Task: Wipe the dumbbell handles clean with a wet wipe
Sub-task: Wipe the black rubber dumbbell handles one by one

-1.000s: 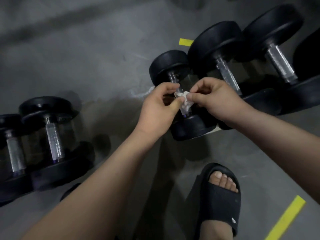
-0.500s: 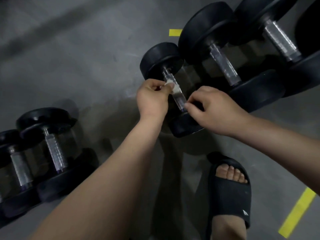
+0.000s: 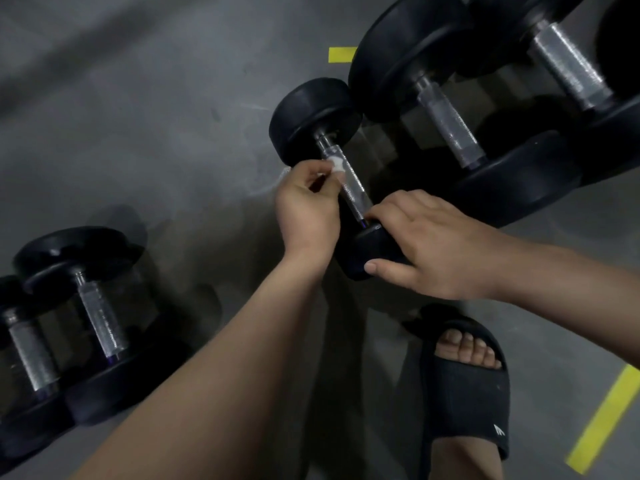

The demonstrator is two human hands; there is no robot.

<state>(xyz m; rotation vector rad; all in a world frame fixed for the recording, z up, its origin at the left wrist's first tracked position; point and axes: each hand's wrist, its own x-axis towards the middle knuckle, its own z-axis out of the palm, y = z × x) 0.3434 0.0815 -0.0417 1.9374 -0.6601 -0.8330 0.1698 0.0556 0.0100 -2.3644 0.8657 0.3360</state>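
Grey concrete floor (image 3: 138, 116), with left hand (image 3: 304, 209) just left of the small dumbbell (image 3: 311, 116) pinching a wet wipe (image 3: 336, 163) onto the far end of its handle (image 3: 351, 190) for scrubbing, right hand (image 3: 433, 244) curled over its near head (image 3: 367, 252) (presumably against rolling).

Dumbbell pair (image 3: 100, 323) lies left — dumbbell row (image 3: 450, 133) right, sandal (image 3: 464, 393) nearer.

Grey floor (image 3: 138, 116) under dumbbells (image 3: 450, 129), yellow tape (image 3: 602, 420)

A small black dumbbell (image 3: 313, 116) lies flat, its knurled metal handle (image 3: 351, 190) running diagonally between two round heads. A crumpled white wipe (image 3: 336, 164) presses against the handle's far end.
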